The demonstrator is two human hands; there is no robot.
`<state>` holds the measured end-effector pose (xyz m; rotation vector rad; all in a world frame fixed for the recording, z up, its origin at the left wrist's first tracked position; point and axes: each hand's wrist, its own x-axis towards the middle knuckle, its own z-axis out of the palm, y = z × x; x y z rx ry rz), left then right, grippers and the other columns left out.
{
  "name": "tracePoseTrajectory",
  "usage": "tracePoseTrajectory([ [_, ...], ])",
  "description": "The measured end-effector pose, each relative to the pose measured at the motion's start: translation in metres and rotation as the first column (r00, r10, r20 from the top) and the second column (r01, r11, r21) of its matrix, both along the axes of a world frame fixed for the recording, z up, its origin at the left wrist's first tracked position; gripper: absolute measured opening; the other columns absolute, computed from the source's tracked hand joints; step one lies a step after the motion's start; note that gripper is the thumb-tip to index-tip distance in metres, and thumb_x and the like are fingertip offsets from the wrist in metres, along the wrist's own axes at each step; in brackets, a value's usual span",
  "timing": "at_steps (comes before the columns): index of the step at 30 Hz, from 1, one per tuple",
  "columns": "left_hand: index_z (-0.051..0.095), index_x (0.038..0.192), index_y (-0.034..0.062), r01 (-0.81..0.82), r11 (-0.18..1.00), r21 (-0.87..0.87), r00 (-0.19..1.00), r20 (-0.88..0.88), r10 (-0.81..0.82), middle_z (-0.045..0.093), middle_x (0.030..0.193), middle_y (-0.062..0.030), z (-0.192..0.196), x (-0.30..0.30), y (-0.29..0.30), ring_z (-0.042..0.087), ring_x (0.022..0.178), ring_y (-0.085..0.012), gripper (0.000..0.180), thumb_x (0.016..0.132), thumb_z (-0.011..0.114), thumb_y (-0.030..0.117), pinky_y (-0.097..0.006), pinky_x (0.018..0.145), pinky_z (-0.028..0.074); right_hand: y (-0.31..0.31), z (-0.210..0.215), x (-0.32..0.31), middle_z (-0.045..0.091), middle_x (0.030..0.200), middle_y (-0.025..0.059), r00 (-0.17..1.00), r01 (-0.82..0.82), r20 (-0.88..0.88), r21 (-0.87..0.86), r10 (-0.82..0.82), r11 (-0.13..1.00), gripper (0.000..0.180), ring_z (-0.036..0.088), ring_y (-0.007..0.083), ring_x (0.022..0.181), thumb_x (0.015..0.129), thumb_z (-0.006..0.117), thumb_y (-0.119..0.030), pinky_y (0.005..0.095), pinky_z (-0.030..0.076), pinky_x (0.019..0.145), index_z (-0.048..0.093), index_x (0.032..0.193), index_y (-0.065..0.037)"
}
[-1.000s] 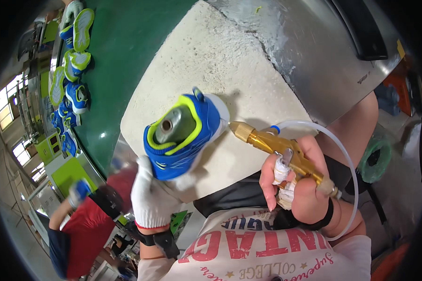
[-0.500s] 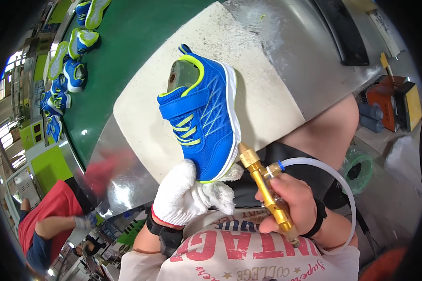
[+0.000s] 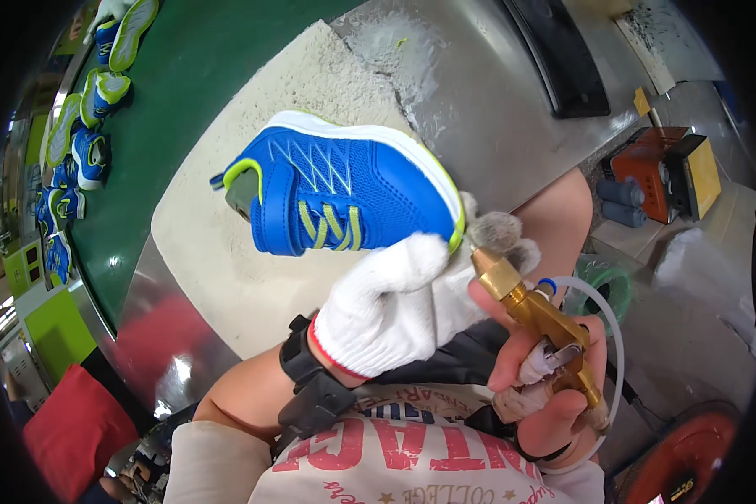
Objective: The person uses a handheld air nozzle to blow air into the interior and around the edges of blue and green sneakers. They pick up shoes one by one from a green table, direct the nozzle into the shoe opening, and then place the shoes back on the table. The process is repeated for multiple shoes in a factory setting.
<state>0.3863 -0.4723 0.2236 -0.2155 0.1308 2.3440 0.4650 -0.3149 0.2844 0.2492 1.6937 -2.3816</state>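
My left hand (image 3: pixel 395 311), in a white knit glove, grips the toe of a blue sneaker (image 3: pixel 344 185) with lime-green trim and a white midsole. The sneaker lies on its side across a cream pad (image 3: pixel 218 277), heel to the left and sole edge facing away from me. A hard grey piece shows in its collar opening. In my bare right hand (image 3: pixel 556 416) is a brass spray gun (image 3: pixel 533 311) with a clear hose (image 3: pixel 617 336) and wrapped trigger. Its nozzle tip is right at the toe's sole edge, near the gloved fingertips; whether it touches cannot be told.
Several matching sneakers (image 3: pixel 88 160) line a green surface (image 3: pixel 193 76) on the left, with a gloved hand at the far end. A black curved piece (image 3: pixel 563 59) lies on the metal tabletop (image 3: pixel 470 109). An orange box (image 3: pixel 647 168) stands at right. A red-clothed person (image 3: pixel 76 420) is lower left.
The sneaker has turned, its heel swinging from far side to the left and its toe to the right. My left hand moved right with it; the spray gun shifted right to the toe.
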Motion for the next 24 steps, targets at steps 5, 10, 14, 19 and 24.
tracePoseTrajectory([
  [5, 0.049, 0.127, 0.0116, -0.007, 0.998, -0.055, 0.994, 0.11, 0.014, 0.056, 0.122, -0.0082, 0.013, -0.02, 0.007, 0.046, 0.124, -0.0318, 0.053, 0.088, 0.062, 0.044, -0.049, 0.106, 0.035, -0.004, -0.011, -0.013, 0.062, 0.089, 0.0189, 0.971, -0.024, -0.216, 0.355, 0.107, 0.935, 0.069, 0.056, 0.0186, 0.079, 0.088, 0.058, -0.055, 0.0302, 0.042, 0.074, 0.03, 0.121, -0.002],
  [10, 0.051, 0.125, 0.0045, -0.048, 0.999, 0.011, 0.975, 0.22, 0.045, 0.059, 0.119, -0.012, 0.01, -0.029, -0.002, 0.054, 0.115, -0.0276, 0.042, 0.093, 0.06, 0.03, -0.037, 0.101, 0.04, -0.001, -0.027, -0.014, 0.058, 0.109, 0.0344, 0.912, -0.154, -0.259, 0.503, 0.318, 0.851, 0.071, 0.046, 0.0496, 0.118, 0.082, 0.068, -0.051, 0.0552, 0.028, 0.102, 0.045, 0.121, 0.003],
  [14, 0.05, 0.127, 0.0045, -0.011, 0.998, -0.06, 0.967, 0.254, 0.026, 0.058, 0.121, -0.01, 0.006, -0.026, -0.013, 0.053, 0.118, -0.0271, 0.043, 0.093, 0.059, 0.029, -0.037, 0.103, 0.037, -0.005, -0.029, -0.01, 0.063, 0.106, 0.0292, 0.912, -0.177, -0.227, 0.536, 0.342, 0.825, 0.071, 0.046, 0.0536, 0.122, 0.08, 0.068, -0.053, 0.0622, 0.025, 0.106, 0.046, 0.119, 0.003],
  [19, 0.047, 0.13, 0.0031, -0.036, 0.989, 0.143, 0.996, 0.085, 0.023, 0.055, 0.127, -0.0106, 0.001, -0.016, -0.016, 0.048, 0.125, -0.0272, 0.049, 0.091, 0.059, 0.029, -0.04, 0.107, 0.034, -0.008, -0.022, -0.029, 0.066, 0.094, 0.022, 0.771, 0.048, -0.538, 0.581, 0.339, 0.813, 0.08, 0.06, 0.0432, 0.104, 0.086, 0.049, -0.064, 0.052, 0.039, 0.098, 0.028, 0.126, 0.002],
  [24, 0.046, 0.132, 0.0021, -0.019, 0.99, 0.141, 0.997, 0.078, 0.008, 0.05, 0.134, -0.0137, 0.012, -0.006, -0.029, 0.043, 0.13, -0.0271, 0.051, 0.087, 0.059, 0.023, -0.043, 0.111, 0.029, -0.023, -0.014, -0.044, 0.063, 0.09, 0.0183, 0.771, 0.13, -0.568, 0.581, 0.287, 0.803, 0.081, 0.058, 0.0483, 0.109, 0.086, 0.044, -0.069, 0.0572, 0.037, 0.101, 0.026, 0.13, -0.004],
])
